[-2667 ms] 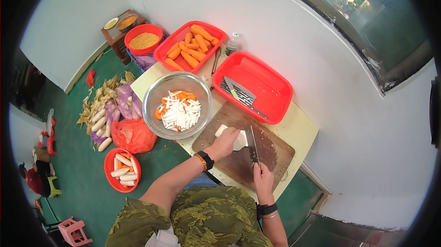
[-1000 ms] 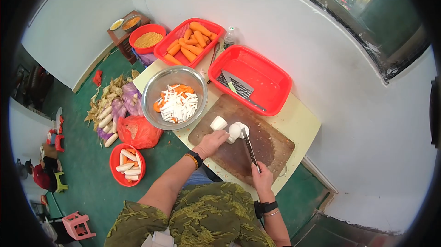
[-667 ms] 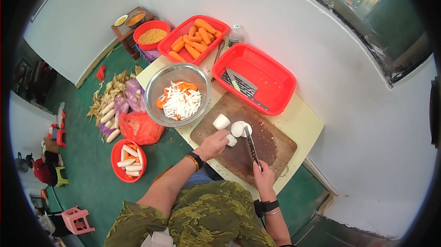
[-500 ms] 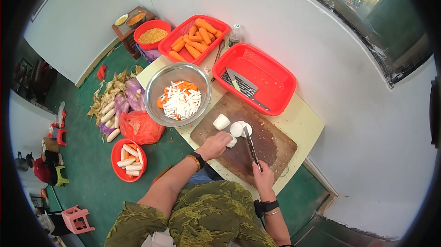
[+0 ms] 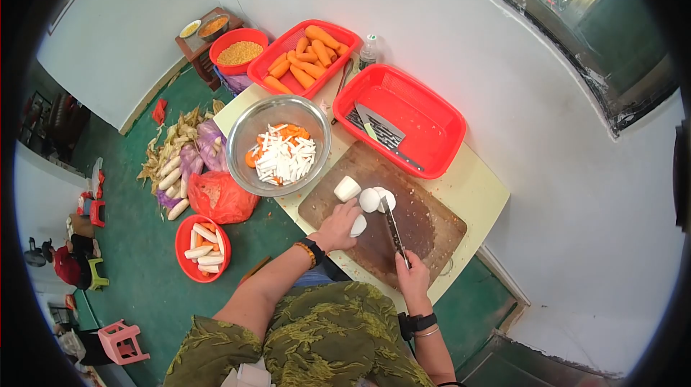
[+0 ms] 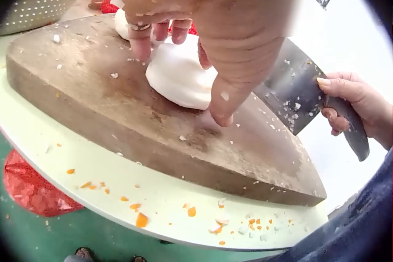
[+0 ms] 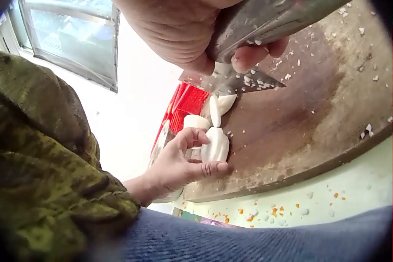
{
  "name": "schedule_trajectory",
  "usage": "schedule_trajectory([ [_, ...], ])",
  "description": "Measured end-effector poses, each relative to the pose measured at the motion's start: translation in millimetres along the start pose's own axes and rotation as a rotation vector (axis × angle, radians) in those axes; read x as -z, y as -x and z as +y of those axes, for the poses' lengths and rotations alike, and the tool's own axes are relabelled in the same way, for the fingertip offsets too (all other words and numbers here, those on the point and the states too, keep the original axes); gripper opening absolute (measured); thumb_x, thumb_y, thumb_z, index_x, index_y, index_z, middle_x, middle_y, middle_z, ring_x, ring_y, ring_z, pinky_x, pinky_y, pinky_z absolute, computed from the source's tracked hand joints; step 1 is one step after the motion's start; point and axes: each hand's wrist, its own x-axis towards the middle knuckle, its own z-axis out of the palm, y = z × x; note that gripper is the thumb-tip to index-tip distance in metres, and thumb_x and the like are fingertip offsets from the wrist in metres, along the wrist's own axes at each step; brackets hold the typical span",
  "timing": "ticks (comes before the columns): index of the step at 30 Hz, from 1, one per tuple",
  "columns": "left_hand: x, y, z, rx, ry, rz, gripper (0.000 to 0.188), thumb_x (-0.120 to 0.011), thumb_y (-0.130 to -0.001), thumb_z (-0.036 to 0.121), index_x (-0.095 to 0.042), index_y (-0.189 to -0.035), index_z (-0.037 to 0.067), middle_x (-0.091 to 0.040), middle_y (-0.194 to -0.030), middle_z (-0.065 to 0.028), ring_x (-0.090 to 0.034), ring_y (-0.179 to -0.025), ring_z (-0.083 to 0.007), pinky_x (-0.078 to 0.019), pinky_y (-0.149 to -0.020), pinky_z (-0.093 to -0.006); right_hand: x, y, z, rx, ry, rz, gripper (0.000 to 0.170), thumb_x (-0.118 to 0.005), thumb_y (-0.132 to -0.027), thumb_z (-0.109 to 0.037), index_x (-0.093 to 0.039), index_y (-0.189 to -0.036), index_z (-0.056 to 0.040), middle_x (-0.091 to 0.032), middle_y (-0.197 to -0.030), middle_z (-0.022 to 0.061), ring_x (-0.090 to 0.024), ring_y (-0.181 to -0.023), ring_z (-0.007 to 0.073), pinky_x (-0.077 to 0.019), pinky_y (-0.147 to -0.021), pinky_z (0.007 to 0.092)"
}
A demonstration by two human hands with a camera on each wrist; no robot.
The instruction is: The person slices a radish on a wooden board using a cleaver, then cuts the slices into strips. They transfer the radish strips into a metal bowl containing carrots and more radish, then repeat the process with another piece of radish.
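On the brown cutting board (image 5: pixel 432 232), my left hand (image 5: pixel 335 230) grips some white radish slices (image 5: pixel 358 226). Its thumb and fingers lie around the slices (image 7: pixel 215 145) in the right wrist view. A short radish chunk (image 5: pixel 347 188) lies just beyond those fingers, and round cut pieces (image 5: pixel 370 200) lie to their right. My right hand (image 5: pixel 413 280) holds the knife (image 5: pixel 392 232) by its handle; the blade's far end is at the rightmost round piece. White bits cling to the blade (image 6: pixel 291 84) in the left wrist view.
A steel bowl (image 5: pixel 237 160) of cut carrot and white strips stands left of the board. Behind are a red basket (image 5: pixel 259 74) of carrots, a red basin (image 5: pixel 432 124) holding another knife and a grater, and a bottle (image 5: pixel 368 52). Orange scraps (image 6: pixel 142 220) dot the table edge.
The radish under my left hand now lies in separate pieces. That hand has moved left and nearer my body, onto some slices. The knife has tilted leftward, still in my right hand.
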Motion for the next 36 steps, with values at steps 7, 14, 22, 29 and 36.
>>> schedule_trajectory([
  [7, 1.2, 1.1, 5.2, 0.151, -0.009, -0.188, 0.064, -0.071, -0.062, 0.008, -0.051, -0.124, 0.007, -0.048, -0.116, -0.0146, -0.047, -0.108, -0.037, -0.0456, -0.093, -0.042, -3.2, 2.8, 4.0, 0.057, -0.049, 0.0, 0.029, -0.065, -0.087, -0.028, -0.067, -0.103, -0.0032, -0.065, -0.07, 0.0118, -0.062, -0.062, 0.0169, -0.048, -0.06, 0.0303],
  [14, -11.8, 14.3, 1.0, 0.166, 0.024, -0.033, 0.063, -0.072, -0.062, 0.009, -0.051, -0.121, 0.004, -0.049, -0.109, -0.0171, -0.047, -0.105, -0.0377, -0.0449, -0.09, -0.0421, -3.5, 5.6, -6.2, 0.175, 0.058, -0.111, 0.023, -0.059, -0.089, -0.03, -0.067, -0.098, -0.0102, -0.067, -0.08, 0.0163, -0.066, -0.074, 0.0341, -0.0516, -0.064, 0.0402],
  [22, -11.3, 25.0, 12.3, 0.308, 0.08, 0.085, 0.064, -0.077, -0.069, 0.02, -0.047, -0.123, 0.002, -0.045, -0.116, -0.0221, -0.045, -0.108, -0.0414, -0.0437, -0.091, -0.0441, -12.7, 5.9, -9.8, 0.225, 0.146, -0.187, 0.023, -0.057, -0.09, -0.029, -0.066, -0.101, -0.0112, -0.067, -0.082, 0.0172, -0.065, -0.075, 0.0359, -0.0518, -0.064, 0.0432],
  [29, -46.9, 31.8, -28.6, 0.404, 0.223, 0.268, 0.046, -0.074, -0.075, 0.02, -0.055, -0.113, 0.002, -0.057, -0.103, -0.0213, -0.054, -0.1, -0.0373, -0.0445, -0.087, -0.0424, -17.1, 1.8, -17.5, 0.281, 0.177, -0.146, 0.023, -0.052, -0.093, -0.028, -0.064, -0.103, -0.0114, -0.067, -0.081, 0.0177, -0.065, -0.073, 0.0364, -0.0522, -0.064, 0.0445],
  [36, -34.8, 22.4, -30.3, 0.533, 0.302, 0.178, 0.03, -0.074, -0.073, 0.015, -0.063, -0.097, 0.002, -0.064, -0.088, -0.0182, -0.063, -0.084, -0.0309, -0.0509, -0.075, -0.0394, -30.9, -1.7, -18.5, 0.386, 0.282, -0.151, 0.022, -0.052, -0.093, -0.029, -0.064, -0.101, -0.0122, -0.066, -0.074, 0.0164, -0.065, -0.067, 0.0362, -0.0524, -0.058, 0.0457],
])
